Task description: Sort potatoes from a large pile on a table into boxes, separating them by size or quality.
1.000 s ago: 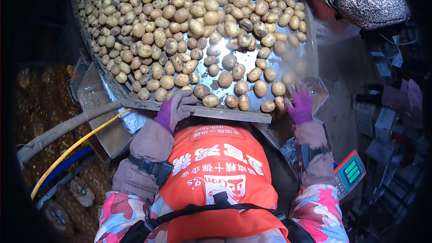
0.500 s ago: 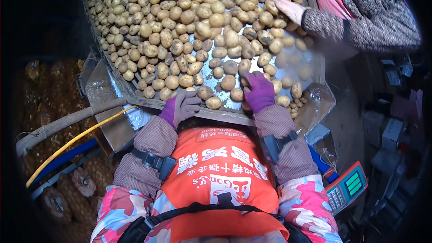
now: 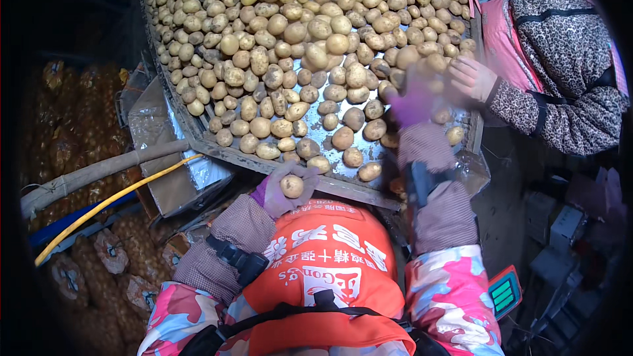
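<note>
Potatoes (image 3: 316, 39) crowd the metal surface (image 3: 330, 161), and we are mid-sort, we judge. Our left hand (image 3: 285, 188), gloved purple, cups one potato (image 3: 291, 186) at the near edge. Our right hand (image 3: 410, 102) blurs over the pile by the right edge; its grip we cannot tell. Next likely calls for picking among loose potatoes without colliding with another person's hand (image 3: 469, 78).

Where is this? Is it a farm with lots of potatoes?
Probably a potato sorting or packing shed. A sloped metal table is heaped with potatoes, filled mesh sacks lie beside it, and the left hand holds one potato.
</note>
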A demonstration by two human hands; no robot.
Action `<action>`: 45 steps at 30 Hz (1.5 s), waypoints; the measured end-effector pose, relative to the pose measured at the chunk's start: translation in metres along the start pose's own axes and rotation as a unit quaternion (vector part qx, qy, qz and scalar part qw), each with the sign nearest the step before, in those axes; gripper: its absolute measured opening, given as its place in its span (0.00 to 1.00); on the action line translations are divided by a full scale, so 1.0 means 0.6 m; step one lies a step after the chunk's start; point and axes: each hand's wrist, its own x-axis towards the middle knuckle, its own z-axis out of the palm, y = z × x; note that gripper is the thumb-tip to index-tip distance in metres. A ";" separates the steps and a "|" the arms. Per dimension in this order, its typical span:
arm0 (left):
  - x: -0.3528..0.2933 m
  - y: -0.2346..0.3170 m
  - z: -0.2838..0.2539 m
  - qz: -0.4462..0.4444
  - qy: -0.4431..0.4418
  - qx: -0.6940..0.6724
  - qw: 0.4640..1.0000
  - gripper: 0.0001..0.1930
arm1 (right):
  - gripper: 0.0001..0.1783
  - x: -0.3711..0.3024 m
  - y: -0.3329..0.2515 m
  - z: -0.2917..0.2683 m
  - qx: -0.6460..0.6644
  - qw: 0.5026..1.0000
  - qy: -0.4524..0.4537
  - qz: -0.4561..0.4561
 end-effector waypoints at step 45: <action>0.096 0.095 0.009 -0.318 -0.064 -0.361 0.874 0.24 | 0.37 -0.026 -0.038 0.015 -0.159 0.979 -0.130 -0.002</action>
